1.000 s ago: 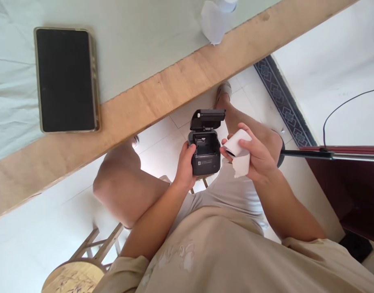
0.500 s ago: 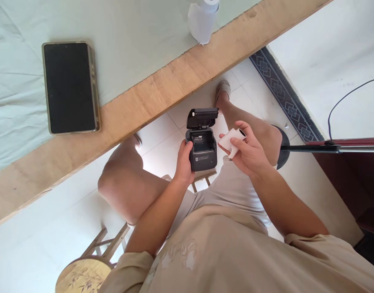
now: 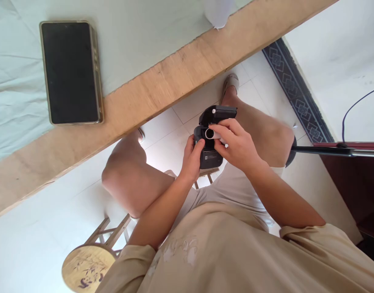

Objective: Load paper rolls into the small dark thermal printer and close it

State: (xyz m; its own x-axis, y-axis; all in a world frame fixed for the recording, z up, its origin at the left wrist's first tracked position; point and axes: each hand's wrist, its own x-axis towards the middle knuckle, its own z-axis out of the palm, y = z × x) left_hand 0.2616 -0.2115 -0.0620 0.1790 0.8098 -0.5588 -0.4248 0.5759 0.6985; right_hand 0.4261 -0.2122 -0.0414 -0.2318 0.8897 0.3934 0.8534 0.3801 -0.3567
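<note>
Black device (image 3: 210, 160), far lid (image 3: 220, 115) up, sits clasped in the left hand (image 3: 191, 160); the right hand (image 3: 240, 146) pinches a roll (image 3: 218, 136) over it.

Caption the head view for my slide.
Left hand holds an open black device; right hand holds a paper roll at its compartment.

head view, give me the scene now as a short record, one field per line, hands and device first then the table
left hand: grips the black device by its side
right hand: holds a white paper roll at the device's opening; how far in is unclear
lid: raised
table: tablet overlapping green cloth and wooden edge; white object, cut off at top
stool: round-topped, lower left
</note>
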